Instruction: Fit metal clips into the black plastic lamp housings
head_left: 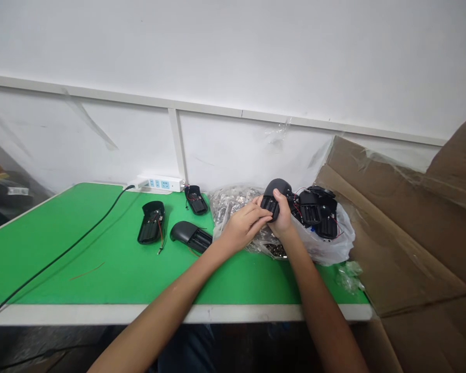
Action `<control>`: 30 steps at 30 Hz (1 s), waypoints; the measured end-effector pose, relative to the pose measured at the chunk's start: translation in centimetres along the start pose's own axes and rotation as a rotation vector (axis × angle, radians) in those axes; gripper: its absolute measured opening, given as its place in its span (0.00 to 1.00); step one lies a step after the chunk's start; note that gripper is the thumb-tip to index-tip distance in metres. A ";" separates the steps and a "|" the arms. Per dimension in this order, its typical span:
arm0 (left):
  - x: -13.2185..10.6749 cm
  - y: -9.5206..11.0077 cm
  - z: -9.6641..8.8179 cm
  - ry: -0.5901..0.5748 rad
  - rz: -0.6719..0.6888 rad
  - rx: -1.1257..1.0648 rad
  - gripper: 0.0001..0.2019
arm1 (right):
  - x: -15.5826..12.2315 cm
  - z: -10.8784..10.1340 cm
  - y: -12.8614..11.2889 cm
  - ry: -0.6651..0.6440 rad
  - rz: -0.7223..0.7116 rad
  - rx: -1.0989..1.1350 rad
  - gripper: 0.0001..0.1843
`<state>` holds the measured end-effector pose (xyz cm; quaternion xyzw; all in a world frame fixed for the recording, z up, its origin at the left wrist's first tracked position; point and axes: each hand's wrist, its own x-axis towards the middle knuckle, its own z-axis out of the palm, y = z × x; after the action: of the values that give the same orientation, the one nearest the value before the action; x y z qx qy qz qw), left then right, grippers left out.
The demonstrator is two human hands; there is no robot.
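Observation:
A black plastic housing with battery slots [277,189] is held up in front of the bags. My right hand [282,215] is wrapped round its right side, thumb on the front. My left hand [245,224] presses its fingers against the slotted lower part; whether it pinches something small there is hidden. Just to the right, a white plastic bag [344,235] holds several similar black housings [309,210] with red and black wires. Behind my left hand lies a clear bag of small shiny parts [229,202].
Left of my hands, three more black housings [151,223] lie on the green tabletop [112,280]. A white power strip [165,183] with a black cable [77,246] sits by the wall. Large cardboard [407,243] borders the right side, near a crumpled plastic scrap [350,277].

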<state>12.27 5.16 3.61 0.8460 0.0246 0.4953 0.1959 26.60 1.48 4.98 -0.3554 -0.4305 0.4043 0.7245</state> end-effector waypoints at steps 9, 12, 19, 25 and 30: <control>0.4 -0.5 -0.3 0.001 0.181 0.033 0.14 | 0.1 0.1 -0.6 -0.018 0.035 0.003 0.32; 0.3 -0.6 -0.4 -0.005 0.175 0.009 0.15 | -0.1 0.2 -0.7 -0.006 0.020 -0.002 0.33; 0.2 -0.9 -0.7 -0.100 0.057 -0.046 0.15 | 0.0 0.1 -0.6 0.005 0.016 -0.006 0.33; 0.7 -0.7 -0.8 -0.113 0.032 -0.093 0.14 | 0.1 0.3 -0.5 0.028 0.044 0.058 0.31; 0.8 -0.4 -0.7 -0.063 -0.010 -0.138 0.12 | 0.0 0.5 -0.5 0.053 0.051 0.095 0.31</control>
<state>12.15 5.95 4.45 0.8456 -0.0115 0.4677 0.2570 26.34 1.31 5.61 -0.3422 -0.3823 0.4332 0.7410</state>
